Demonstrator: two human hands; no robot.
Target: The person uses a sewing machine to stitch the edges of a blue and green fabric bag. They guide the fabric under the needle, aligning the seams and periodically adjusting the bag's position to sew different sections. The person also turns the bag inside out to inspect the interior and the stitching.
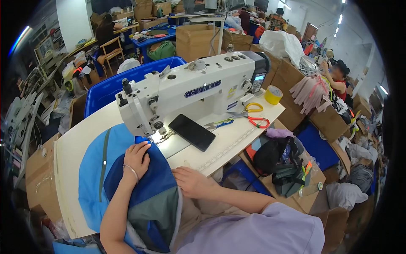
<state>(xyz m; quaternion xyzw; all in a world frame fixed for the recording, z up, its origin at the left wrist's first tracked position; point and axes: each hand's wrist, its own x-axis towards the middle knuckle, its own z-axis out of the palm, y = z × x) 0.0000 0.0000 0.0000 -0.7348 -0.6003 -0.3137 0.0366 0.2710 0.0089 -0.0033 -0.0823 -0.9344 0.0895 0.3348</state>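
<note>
My left hand [136,161] lies on a navy, blue and grey-green fabric piece [152,207] just in front of the sewing machine's needle area, its fingers spread over the cloth. My right hand [188,182] grips that piece's right edge with curled fingers. A light blue fabric panel with a grey-green zipper [95,169] lies to the left, partly under the darker piece. The white sewing machine [182,93] stands on a pale tabletop [67,186]. On the table are a black phone [191,132], scissors [256,120] with red or yellow handles, small blue-handled snips [224,122] and yellow tape [273,95].
A blue bin [95,89] sits behind the machine, with cardboard boxes [196,40] beyond. At right are piled pink strips [308,93], black and grey items [279,165] and white bags [344,194]. Co-workers [338,80] sit at benches around the room.
</note>
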